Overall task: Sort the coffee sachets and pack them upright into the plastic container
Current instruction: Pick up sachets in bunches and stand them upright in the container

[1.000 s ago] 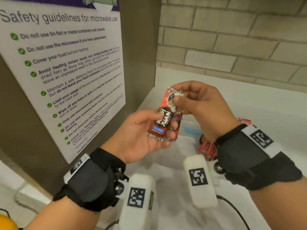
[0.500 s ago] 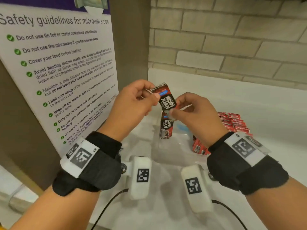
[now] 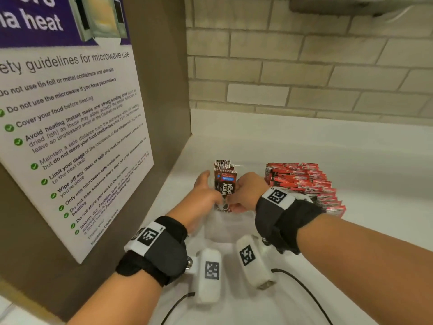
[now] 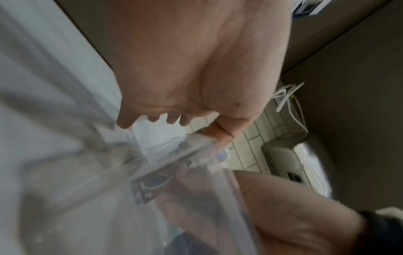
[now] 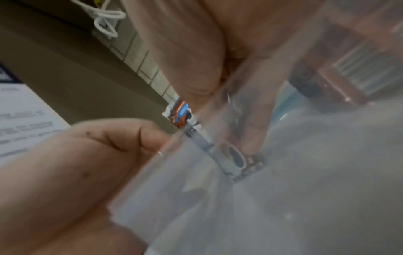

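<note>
1. Two hands meet over a clear plastic container (image 3: pixel 234 233) on the white counter (image 3: pixel 351 160).
2. Left hand (image 3: pixel 202 195): fingers reach forward beside the dark sachets (image 3: pixel 226 184), thumb raised. Head view does not show whether the fingers close on a packet; left wrist view is blurred, with fingertips only just past the palm edge. Grip: cannot tell.
3. Right hand (image 3: pixel 246 195): sits just right of the left, fingers dipped inside the container against the front sachet. Right wrist view shows a finger (image 5: pixel 253 131) seen through the clear wall (image 5: pixel 218 189), pressed on the lower part of a sachet (image 5: pixel 235 160). Whether it pinches or merely presses: cannot tell.
4. Dark sachets: a small row stands upright between the two hands, tops clear of the fingers, printed faces toward the camera. Lower ends lie inside the container.
5. Red sachets (image 3: pixel 304 184): a large fanned stack lies on the counter just right of the right wrist, apart from the container.
6. Left of the left arm: a brown panel bearing a microwave safety poster (image 3: pixel 70 137).
7. Beyond both hands: a pale brick wall (image 3: pixel 304 66).
8. Each wrist carries a black strap with a white coded tag; white camera units hang beneath.
</note>
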### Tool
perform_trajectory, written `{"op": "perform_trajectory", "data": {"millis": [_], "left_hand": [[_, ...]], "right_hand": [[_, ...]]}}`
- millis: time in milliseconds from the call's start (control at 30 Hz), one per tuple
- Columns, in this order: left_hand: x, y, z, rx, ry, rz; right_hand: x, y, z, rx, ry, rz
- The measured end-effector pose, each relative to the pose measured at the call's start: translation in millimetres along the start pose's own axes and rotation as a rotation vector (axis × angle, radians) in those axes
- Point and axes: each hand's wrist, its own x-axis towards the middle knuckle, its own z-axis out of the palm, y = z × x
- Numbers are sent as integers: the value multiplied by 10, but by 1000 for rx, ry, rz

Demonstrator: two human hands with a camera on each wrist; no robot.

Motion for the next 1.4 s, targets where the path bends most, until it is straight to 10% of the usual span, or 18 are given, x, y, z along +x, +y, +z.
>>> {"op": "perform_trajectory", "data": {"millis": [367, 1200, 1400], "left_hand": [[102, -67, 52, 29, -65, 27], [36, 22, 46, -95, 5, -28], [-118, 205, 6, -132, 274, 278]], "right_hand": [[20, -58, 46, -381, 7, -118], [4, -36, 76, -339, -29, -125], [-258, -146, -145, -387, 50, -223]]}}
